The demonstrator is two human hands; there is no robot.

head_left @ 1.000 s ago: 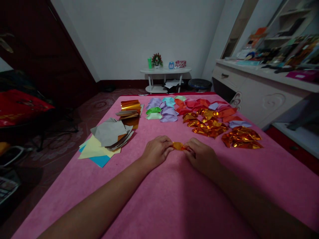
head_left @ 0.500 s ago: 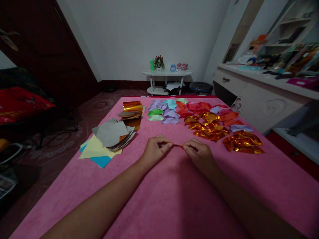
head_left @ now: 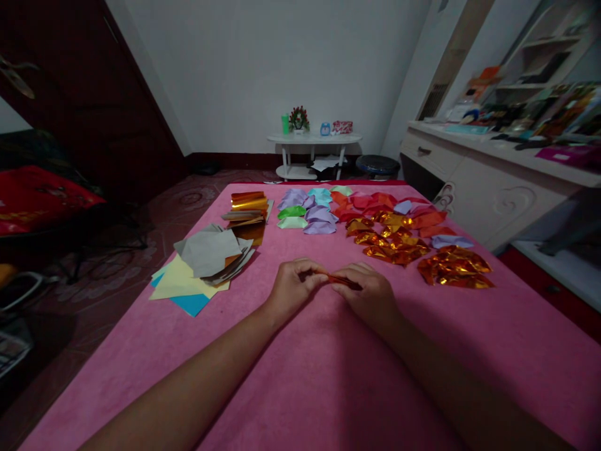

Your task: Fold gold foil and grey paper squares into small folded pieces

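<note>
My left hand [head_left: 297, 285] and my right hand [head_left: 367, 292] meet at the middle of the pink table [head_left: 328, 376]. Both pinch a small folded piece of orange-gold foil paper [head_left: 342, 280], which shows only as a thin strip between the fingertips. The fingers of both hands are curled tight around it, almost touching each other. Most of the piece is hidden under my right fingers.
A stack of flat paper sheets [head_left: 203, 262] lies to the left, with gold foil sheets [head_left: 247, 208] behind it. Folded pieces in purple, green and blue [head_left: 307, 210], red [head_left: 370, 202] and gold foil [head_left: 453, 267] lie beyond my hands. A white cabinet [head_left: 493, 181] stands at the right.
My hands have drawn closer together. The foil piece, wider and flatter a second ago, now shows as a narrow strip pinched between them.
</note>
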